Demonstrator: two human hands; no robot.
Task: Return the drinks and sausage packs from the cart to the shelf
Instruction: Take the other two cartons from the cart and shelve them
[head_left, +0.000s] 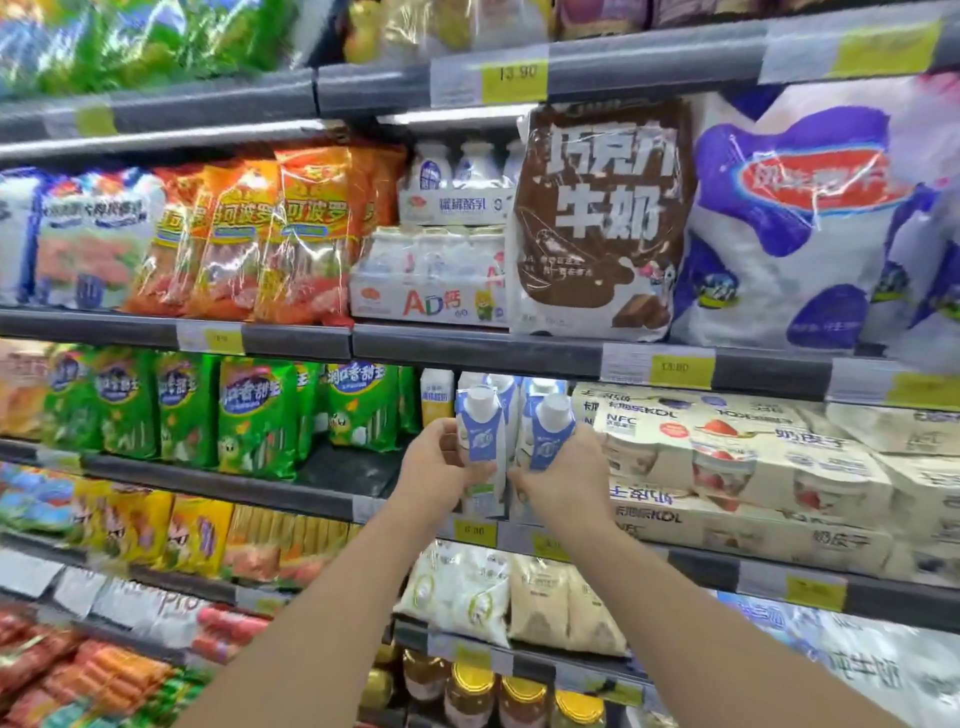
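Drink cartons: left hand (435, 462) fingers grip one carton (482, 441), right hand (563, 480) fingers grip another (550, 434), both upright at the shelf (332, 499) edge.

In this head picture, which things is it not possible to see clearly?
- Cart: not in the head view at all.
- Lower part of the left drink carton: covered by the left hand.
- Base of the right drink carton: covered by the right hand.
- Price tag below them: digits blurred.
- Cartons behind the pair: hidden, count unknown.
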